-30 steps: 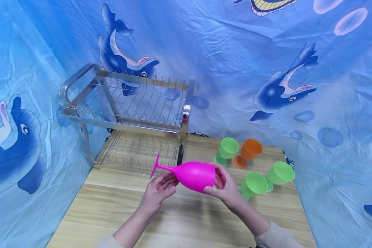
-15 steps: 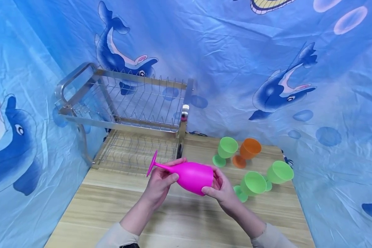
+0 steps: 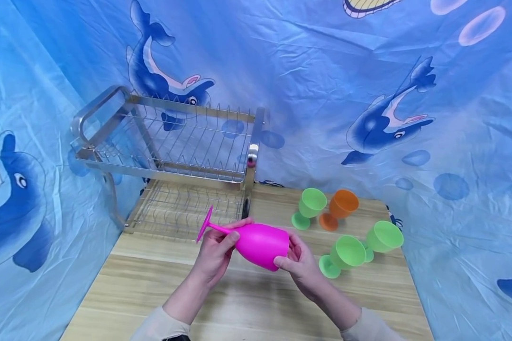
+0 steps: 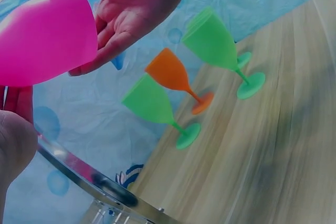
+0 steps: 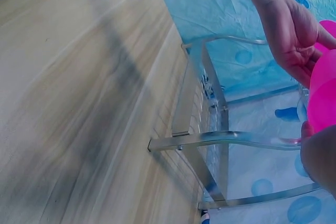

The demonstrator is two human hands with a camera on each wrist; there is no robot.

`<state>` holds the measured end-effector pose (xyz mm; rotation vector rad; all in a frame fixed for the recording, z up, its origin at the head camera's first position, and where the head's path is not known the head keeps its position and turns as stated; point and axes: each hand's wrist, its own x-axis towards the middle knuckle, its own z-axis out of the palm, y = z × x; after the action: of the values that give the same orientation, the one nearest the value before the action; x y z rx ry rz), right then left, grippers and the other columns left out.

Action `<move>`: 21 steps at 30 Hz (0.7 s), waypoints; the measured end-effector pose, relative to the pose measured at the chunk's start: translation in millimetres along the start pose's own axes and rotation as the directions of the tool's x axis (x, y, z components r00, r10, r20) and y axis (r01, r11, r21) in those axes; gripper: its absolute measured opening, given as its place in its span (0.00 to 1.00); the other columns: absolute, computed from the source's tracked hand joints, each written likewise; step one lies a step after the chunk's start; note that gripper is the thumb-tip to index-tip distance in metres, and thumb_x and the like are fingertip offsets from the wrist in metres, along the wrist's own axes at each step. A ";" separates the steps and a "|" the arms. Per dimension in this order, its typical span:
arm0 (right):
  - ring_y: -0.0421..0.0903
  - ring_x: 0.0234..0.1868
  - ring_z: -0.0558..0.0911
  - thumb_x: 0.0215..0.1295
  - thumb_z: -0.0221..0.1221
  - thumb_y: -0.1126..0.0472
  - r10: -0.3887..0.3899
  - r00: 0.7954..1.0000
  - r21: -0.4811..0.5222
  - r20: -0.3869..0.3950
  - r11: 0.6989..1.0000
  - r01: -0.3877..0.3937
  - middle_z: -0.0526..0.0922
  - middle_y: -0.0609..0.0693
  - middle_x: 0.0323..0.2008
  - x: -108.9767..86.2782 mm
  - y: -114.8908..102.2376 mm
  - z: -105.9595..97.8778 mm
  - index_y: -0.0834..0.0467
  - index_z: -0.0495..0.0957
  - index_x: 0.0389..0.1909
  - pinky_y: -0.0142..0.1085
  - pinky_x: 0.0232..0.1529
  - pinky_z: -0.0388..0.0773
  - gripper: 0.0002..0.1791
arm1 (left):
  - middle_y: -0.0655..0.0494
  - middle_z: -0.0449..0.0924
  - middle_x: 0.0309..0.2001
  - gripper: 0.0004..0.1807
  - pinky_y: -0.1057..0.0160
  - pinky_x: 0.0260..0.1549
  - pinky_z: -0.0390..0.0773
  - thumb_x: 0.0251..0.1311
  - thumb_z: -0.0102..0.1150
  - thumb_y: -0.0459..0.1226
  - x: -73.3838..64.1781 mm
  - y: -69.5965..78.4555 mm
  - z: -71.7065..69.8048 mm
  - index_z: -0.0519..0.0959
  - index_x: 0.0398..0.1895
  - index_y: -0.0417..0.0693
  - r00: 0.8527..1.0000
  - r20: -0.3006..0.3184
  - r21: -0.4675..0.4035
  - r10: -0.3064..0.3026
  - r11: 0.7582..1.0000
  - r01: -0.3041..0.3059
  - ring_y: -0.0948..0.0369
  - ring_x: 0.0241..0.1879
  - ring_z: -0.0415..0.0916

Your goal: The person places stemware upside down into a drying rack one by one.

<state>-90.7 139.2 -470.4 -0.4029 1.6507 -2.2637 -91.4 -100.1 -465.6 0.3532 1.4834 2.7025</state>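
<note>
A bright pink plastic goblet (image 3: 262, 244) lies sideways in the air above the table, its foot to the left and its mouth to the right. My left hand (image 3: 213, 255) grips it where the stem meets the bowl, thumb on the near side. At the rim, my right hand (image 3: 300, 267) holds the bowl between thumb and fingers. In the left wrist view the pink bowl (image 4: 47, 38) spans both hands, with the right palm (image 4: 134, 17) turned up beside the rim. The right wrist view has the goblet's mouth (image 5: 325, 98) at its right edge.
A two-tier metal dish rack (image 3: 166, 175) stands at the back left. To the right are an orange goblet (image 3: 343, 203) and several green ones, including one green goblet (image 3: 350, 252) nearest my right hand. Blue dolphin-print sheets (image 3: 307, 85) surround the wooden table (image 3: 153, 284).
My left hand has closed around the stem end of the pink goblet, its thumb now over the near side. Goblet and both hands have shifted slightly left; the head view moved a little too.
</note>
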 end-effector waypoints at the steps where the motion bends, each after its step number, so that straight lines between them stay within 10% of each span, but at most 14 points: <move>1: 0.43 0.59 0.82 0.64 0.69 0.71 0.005 1.000 0.008 -0.005 1.000 -0.005 0.79 0.51 0.59 0.0 -0.2 0.8 0.69 0.65 0.68 0.34 0.61 0.83 0.35 | 0.57 0.88 0.59 0.13 0.62 0.64 0.79 0.77 0.62 0.36 0.5 -0.1 0.1 0.90 0.55 0.63 1.000 -0.006 0.010 0.002 1.000 -0.002 0.57 0.67 0.79; 21: 0.44 0.62 0.81 0.64 0.74 0.62 0.070 0.997 -0.019 0.019 0.997 -0.070 0.77 0.54 0.61 2.1 -2.9 13.1 0.76 0.59 0.72 0.34 0.64 0.81 0.45 | 0.58 0.89 0.57 0.14 0.61 0.65 0.80 0.81 0.56 0.38 6.3 16.9 -8.2 0.91 0.53 0.62 0.999 0.028 0.052 0.015 0.998 -0.017 0.56 0.67 0.80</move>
<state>-87.5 127.8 -463.7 -0.3650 1.6510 -2.1884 -98.1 -115.2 -454.5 0.4044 1.5534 2.6636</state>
